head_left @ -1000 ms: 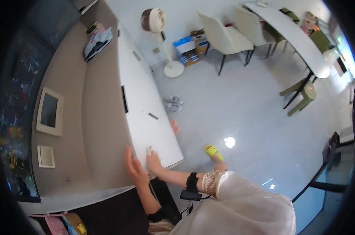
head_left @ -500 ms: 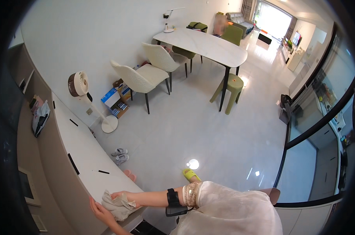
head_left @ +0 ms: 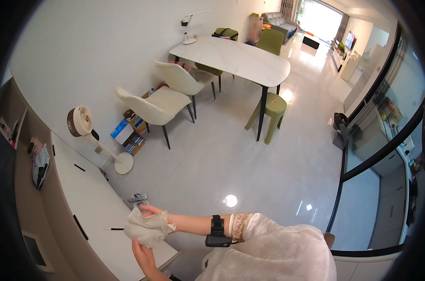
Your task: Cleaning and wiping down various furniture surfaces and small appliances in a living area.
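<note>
A crumpled off-white cloth [head_left: 147,228] is bunched between my two hands, in front of the white cabinet doors. My right hand [head_left: 152,211], at the end of the arm reaching in from the right, grips the cloth's far side; the cloth covers part of its palm and fingers. From below, my left hand [head_left: 143,253] presses its fingers and thumb against the near edge of the cloth. A black strapped device [head_left: 218,234] sits on my right forearm, below a beaded sleeve cuff [head_left: 239,226].
A white cabinet [head_left: 88,187] with dark handles runs along the left, beneath a shelf niche holding a plastic bag [head_left: 41,164]. A standing fan [head_left: 81,122], grey shoes [head_left: 138,199], cream chairs [head_left: 151,105], a marble-top table [head_left: 236,57] and a green stool [head_left: 274,105] stand beyond. Dark-framed glass doors [head_left: 376,145] are at right.
Both hands and the cloth have moved right and slightly up, away from the cabinet's lower edge. The cloth is more spread over my right hand. The head view has shifted.
</note>
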Available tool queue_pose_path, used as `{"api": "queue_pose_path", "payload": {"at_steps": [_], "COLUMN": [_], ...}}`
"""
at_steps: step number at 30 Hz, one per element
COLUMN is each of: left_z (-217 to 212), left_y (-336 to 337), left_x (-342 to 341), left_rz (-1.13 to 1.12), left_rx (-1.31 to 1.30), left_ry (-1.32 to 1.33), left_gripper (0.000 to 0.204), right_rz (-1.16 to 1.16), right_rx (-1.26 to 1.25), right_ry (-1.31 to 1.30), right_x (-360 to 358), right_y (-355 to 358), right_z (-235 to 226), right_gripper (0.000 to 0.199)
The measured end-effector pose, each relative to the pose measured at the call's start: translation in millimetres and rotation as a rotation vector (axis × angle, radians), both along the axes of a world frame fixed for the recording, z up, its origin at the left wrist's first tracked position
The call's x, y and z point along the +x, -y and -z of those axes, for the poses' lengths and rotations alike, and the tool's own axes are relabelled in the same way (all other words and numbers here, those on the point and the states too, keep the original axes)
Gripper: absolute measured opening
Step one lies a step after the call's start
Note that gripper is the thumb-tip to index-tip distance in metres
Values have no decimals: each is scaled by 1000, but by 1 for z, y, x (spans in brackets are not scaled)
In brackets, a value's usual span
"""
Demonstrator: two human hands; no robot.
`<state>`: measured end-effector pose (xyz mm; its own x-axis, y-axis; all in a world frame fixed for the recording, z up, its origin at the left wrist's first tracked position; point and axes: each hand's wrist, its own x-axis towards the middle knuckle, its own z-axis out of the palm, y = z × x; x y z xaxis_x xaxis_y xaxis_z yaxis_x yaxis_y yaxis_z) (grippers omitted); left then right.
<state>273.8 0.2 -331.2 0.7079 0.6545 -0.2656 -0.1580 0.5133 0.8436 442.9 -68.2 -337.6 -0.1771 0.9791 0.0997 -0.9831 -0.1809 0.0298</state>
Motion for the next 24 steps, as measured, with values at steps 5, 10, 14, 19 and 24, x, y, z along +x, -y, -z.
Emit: {"api": "queue_pose_path", "payload": {"at_steps": [5, 10, 14, 19, 24], "left_z": [-7, -11, -19, -27, -42], "left_y": [20, 34, 24, -13, -78], "left_x": [88, 166, 193, 212, 217], "left_rz": [116, 287, 366, 440, 406], "left_rx": [96, 386, 417, 355, 421], "left_ry": [-47, -158, -183, -259, -163], "left_gripper": [41, 31, 29, 30, 30], "right_rz": [154, 313, 374, 496, 685], "right_rx": [-219, -210, -393, -442, -479], "right_ry": [125, 138, 384, 797, 553], "right_x": [78, 140, 157, 182, 216], "right_y": [56, 101, 118, 103, 79], "right_z": [-16, -13, -31, -10, -15], "right_gripper": [45, 48, 51, 44, 46]}}
